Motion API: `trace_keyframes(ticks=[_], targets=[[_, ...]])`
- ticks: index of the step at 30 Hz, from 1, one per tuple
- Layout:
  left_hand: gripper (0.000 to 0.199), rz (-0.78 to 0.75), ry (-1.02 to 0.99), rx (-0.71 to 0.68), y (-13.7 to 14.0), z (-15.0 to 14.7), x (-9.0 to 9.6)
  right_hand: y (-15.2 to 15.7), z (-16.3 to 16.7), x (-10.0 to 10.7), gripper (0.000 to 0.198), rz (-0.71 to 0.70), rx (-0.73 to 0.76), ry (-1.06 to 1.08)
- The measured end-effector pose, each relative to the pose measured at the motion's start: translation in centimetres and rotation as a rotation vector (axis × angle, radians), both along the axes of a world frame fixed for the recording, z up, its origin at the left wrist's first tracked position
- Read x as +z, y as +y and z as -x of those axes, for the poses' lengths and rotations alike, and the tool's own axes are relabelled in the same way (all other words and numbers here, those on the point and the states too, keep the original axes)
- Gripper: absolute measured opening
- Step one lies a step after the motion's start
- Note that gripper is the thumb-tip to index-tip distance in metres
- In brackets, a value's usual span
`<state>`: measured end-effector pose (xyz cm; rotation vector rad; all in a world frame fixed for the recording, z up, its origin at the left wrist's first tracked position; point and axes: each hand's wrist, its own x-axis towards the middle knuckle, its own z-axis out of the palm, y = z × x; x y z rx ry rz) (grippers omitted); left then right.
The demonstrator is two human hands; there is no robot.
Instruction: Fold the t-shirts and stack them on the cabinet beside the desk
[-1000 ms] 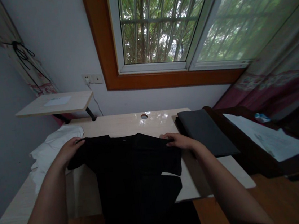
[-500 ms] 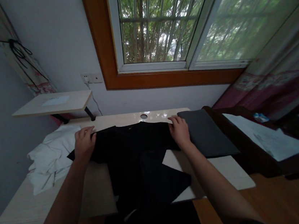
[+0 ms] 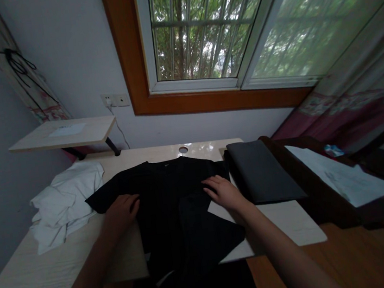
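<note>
A black T-shirt (image 3: 160, 199) lies spread on the pale wooden desk, its collar toward the wall and one sleeve reaching out to the left. Its lower right part angles out in a pointed flap (image 3: 216, 229), and the bottom hangs at the near edge. My left hand (image 3: 123, 211) rests at the shirt's left side below the sleeve, fingers curved with the thumb apart. On the right side of the shirt, below the other sleeve, my right hand (image 3: 221, 191) lies palm down with fingers extended. Neither hand visibly grips the fabric.
Crumpled white cloth (image 3: 68, 201) lies on the desk's left, below a small raised shelf (image 3: 65, 136). A dark grey flat rectangular item (image 3: 265, 172) sits at the right. A round hole (image 3: 183, 150) is near the back edge. Beyond the desk's right lies a paper sheet (image 3: 339, 172).
Both hands have moved from the shirt's sleeves at the shoulders toward me, down its sides. The left sleeve now lies flat and uncovered.
</note>
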<state>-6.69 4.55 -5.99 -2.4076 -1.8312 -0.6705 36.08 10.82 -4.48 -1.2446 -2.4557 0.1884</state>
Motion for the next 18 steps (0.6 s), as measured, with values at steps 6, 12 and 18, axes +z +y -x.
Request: trace_keyframes(ticks=[6,12,18], targets=[[0.044,0.05,0.094,0.004,1.7,0.8,-0.9,0.8,0.1,-0.7,0.04,-0.043,-0.087,-0.004],[0.047,0.09,0.145,0.084,5.1,0.3,-2.5,3.4,1.0,-1.9,0.039,-0.077,-0.145,-0.008],[0.049,0.095,0.144,0.138,7.6,-0.6,-2.0,5.8,2.0,-2.8,0.037,-0.09,-0.203,-0.032]])
